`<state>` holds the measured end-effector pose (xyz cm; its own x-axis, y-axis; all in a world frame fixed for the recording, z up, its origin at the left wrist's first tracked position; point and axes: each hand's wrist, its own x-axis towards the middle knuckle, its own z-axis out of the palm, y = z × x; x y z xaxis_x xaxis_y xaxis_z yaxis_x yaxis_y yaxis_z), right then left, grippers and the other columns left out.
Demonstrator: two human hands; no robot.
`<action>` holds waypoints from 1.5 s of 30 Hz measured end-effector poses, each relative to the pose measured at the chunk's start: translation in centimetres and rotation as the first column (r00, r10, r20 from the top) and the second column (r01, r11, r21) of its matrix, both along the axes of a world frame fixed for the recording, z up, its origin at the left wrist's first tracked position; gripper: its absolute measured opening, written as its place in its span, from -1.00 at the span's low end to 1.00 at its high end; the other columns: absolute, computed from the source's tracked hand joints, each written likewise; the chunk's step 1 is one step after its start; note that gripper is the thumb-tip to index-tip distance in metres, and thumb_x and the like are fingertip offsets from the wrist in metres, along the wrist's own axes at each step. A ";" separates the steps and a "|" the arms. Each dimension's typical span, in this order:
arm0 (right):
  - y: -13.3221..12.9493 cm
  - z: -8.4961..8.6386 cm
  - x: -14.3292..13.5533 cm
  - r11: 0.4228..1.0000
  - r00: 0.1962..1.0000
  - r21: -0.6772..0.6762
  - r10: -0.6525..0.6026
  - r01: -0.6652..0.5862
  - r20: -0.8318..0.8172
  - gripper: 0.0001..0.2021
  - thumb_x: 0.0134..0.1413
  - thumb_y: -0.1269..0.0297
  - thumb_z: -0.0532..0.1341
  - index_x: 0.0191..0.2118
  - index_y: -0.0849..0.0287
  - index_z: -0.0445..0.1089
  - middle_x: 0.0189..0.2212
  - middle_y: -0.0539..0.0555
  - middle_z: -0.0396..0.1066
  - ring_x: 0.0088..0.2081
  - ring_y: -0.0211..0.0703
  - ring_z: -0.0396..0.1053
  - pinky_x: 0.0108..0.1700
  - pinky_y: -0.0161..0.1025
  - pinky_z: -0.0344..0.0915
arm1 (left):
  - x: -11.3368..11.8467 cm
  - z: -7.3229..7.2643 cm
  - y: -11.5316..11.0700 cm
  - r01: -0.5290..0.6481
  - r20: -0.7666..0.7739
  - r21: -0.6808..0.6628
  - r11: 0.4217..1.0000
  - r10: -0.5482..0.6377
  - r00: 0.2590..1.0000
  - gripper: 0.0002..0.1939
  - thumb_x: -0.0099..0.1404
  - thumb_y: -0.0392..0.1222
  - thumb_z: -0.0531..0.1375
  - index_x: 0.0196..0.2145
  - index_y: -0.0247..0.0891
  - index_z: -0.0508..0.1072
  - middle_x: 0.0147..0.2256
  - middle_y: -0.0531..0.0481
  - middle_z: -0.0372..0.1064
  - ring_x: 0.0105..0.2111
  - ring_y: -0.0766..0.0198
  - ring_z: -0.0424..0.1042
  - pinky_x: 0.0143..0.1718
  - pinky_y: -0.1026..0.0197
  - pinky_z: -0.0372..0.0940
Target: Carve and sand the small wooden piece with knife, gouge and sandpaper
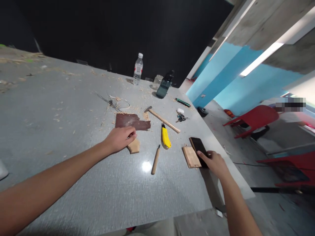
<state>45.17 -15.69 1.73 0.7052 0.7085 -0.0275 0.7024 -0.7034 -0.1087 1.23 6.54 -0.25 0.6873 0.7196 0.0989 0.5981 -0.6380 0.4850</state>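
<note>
My left hand (121, 139) rests with curled fingers over a small light wood piece (134, 146), just below a dark brown sheet (128, 121). At the right, my right hand (213, 161) grips the lower edge of a black phone (198, 147), thumb on its face. The phone lies against a flat wooden block (191, 156). Between my hands are a yellow-handled knife (165, 137) and a thin wood-handled tool (156, 160). A hammer (164, 121) lies behind them.
A clear water bottle (138, 70), a glass (157, 82) and a dark bottle (164, 86) stand at the back. Keys (181, 117), a white case (180, 111), a green-black cutter (183, 102) and coiled wire (122, 104) lie nearer. Wood shavings are scattered around.
</note>
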 end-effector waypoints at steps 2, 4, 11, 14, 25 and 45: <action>0.8 -0.3 -0.4 1.000 1.000 -0.021 0.022 -0.023 -0.005 -0.20 0.10 -0.35 0.14 0.07 0.37 0.48 0.04 0.54 0.52 0.11 0.46 0.46 0.16 0.19 0.35 | 0.0 0.1 0.0 -0.002 0.001 -0.003 1.000 0.002 1.000 -0.70 0.55 0.03 0.02 -0.18 -0.16 0.46 -0.19 0.02 0.58 -0.23 0.15 0.53 -0.34 0.16 0.10; 1.8 -0.4 -0.7 0.998 0.998 -0.032 0.055 -0.055 -0.015 -0.23 0.10 -0.34 0.14 0.04 0.34 0.49 0.03 0.54 0.52 0.09 0.43 0.49 0.12 0.16 0.37 | 0.0 0.2 -0.1 0.000 0.005 -0.005 1.000 0.000 1.000 -0.69 0.55 0.03 0.02 -0.18 -0.16 0.46 -0.20 0.01 0.58 -0.24 0.16 0.53 -0.34 0.16 0.10; 2.4 0.7 0.1 0.985 0.982 -0.009 0.169 -0.171 -0.083 -0.44 0.03 -0.19 0.26 -0.09 0.22 0.56 -0.19 0.31 0.59 -0.08 0.30 0.57 -0.06 0.03 0.44 | 0.0 0.4 -0.2 0.014 0.023 -0.002 1.000 -0.014 1.000 -0.71 0.54 0.00 0.03 -0.19 -0.17 0.46 -0.19 0.01 0.59 -0.24 0.16 0.54 -0.33 0.17 0.12; 1.6 0.9 0.3 0.977 0.973 0.005 0.211 -0.211 -0.097 -0.40 -0.09 -0.15 0.32 -0.03 0.22 0.55 -0.12 0.33 0.59 -0.04 0.32 0.56 0.00 0.05 0.44 | 0.0 0.4 -0.2 0.013 0.026 -0.008 1.000 -0.013 1.000 -0.73 0.54 -0.01 0.04 -0.18 -0.16 0.47 -0.18 0.01 0.58 -0.23 0.16 0.54 -0.33 0.17 0.13; 0.9 1.2 -2.4 0.989 0.995 0.132 0.078 -0.070 -0.055 -0.20 -0.21 -0.15 0.29 0.10 0.35 0.43 0.01 0.48 0.53 0.04 0.43 0.52 0.05 0.13 0.41 | -0.1 0.3 -0.3 0.018 0.024 0.028 0.999 -0.019 1.000 -0.72 0.56 -0.02 0.02 -0.13 -0.17 0.47 -0.13 -0.02 0.56 -0.21 0.12 0.55 -0.29 0.15 0.22; 10.0 -0.6 -26.9 0.661 0.081 0.592 0.633 0.462 -0.770 -0.46 -0.05 0.28 0.41 0.11 0.01 0.40 -0.02 0.07 0.58 -0.14 -0.02 0.55 -0.14 -0.09 0.49 | -0.6 -0.1 -1.0 0.282 0.288 0.178 0.943 -0.325 0.901 -0.22 0.50 0.46 -0.20 0.30 -0.25 0.12 0.10 -0.29 0.47 -0.15 -0.03 0.56 -0.22 0.01 0.38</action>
<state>18.27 -5.73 1.17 0.3604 0.9254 -0.1173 -0.3637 0.0236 -0.9312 0.67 5.53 -0.37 0.7900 0.4474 0.4193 0.1991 -0.8340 0.5147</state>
